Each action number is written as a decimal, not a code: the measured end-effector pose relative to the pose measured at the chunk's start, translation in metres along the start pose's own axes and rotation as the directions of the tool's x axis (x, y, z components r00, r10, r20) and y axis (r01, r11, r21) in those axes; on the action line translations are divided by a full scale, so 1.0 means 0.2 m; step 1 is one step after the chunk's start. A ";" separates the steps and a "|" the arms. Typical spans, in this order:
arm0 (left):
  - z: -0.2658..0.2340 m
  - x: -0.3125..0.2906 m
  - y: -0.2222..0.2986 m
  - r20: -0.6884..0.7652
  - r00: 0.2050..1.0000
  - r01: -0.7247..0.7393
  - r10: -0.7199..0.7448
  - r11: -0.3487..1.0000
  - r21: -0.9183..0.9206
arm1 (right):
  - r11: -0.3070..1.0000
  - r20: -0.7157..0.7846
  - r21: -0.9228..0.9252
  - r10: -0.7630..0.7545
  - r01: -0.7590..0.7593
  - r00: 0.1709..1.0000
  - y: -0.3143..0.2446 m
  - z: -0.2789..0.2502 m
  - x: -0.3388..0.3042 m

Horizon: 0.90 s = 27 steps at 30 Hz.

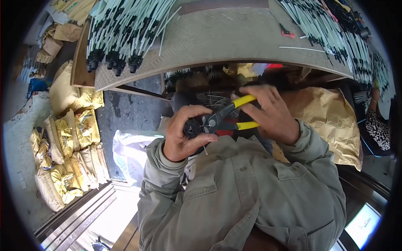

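Note:
My left hand is curled around a round black plastic part in front of my chest, thumb and forefinger on either side of it. In my right hand is a pair of end-cutting nippers with yellow handles spread apart. The nippers' dark jaws meet the right side of the black part, between my left thumb and forefinger. A thin pale stick shows just below my left thumb. My right fingers are slightly blurred and lie over the upper handle; their grip on the lower handle is partly hidden.
Ahead is a worktable with a curved-looking edge. Bundles of pale rods with black ends lie at its left, more rods at its right. Brown paper sits to my right, filled sacks to my left. Another person's patterned sleeve shows far right.

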State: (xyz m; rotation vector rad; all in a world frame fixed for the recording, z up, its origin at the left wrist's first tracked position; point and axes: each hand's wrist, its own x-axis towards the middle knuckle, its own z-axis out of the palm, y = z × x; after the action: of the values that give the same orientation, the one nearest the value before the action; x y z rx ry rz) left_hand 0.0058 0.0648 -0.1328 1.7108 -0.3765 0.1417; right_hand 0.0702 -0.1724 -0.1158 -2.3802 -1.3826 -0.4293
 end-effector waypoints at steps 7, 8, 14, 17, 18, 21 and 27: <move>0.04 -0.04 -0.01 -0.086 0.996 -0.017 0.028 0.992 0.128 | 0.995 -0.018 0.093 0.028 -0.027 0.999 -0.01 0.04 -0.04; 0.05 -0.02 -0.01 -0.087 0.996 -0.019 0.030 0.992 0.125 | 0.990 -0.049 0.134 0.052 -0.045 0.997 -0.02 0.09 -0.05; 0.02 0.03 -0.05 -0.152 0.982 -0.096 0.111 0.990 0.100 | 0.981 -0.012 0.190 0.029 -0.027 0.999 0.02 0.12 -0.02; 0.02 0.06 -0.03 -0.139 0.982 -0.107 0.125 0.985 0.133 | 0.985 0.005 0.167 -0.049 0.047 0.999 0.09 0.07 0.02; 0.01 0.07 -0.01 -0.131 0.984 -0.100 0.118 0.985 0.138 | 0.988 0.015 0.137 -0.079 0.076 0.997 0.09 0.06 0.03; 0.03 0.03 0.00 -0.105 0.981 -0.138 0.161 0.971 0.194 | 0.989 0.093 0.063 -0.137 0.132 0.986 0.09 0.00 -0.01; 0.05 -0.04 -0.01 -0.161 0.986 -0.014 0.038 0.990 0.144 | 0.989 0.061 0.050 -0.145 0.142 0.988 0.06 0.14 -0.06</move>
State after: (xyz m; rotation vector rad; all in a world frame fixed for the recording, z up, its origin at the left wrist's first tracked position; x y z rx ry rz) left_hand -0.0024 0.0558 -0.1395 1.8204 -0.2717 0.3330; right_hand 0.0776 -0.1760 -0.1480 -2.2850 -1.5826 -0.3579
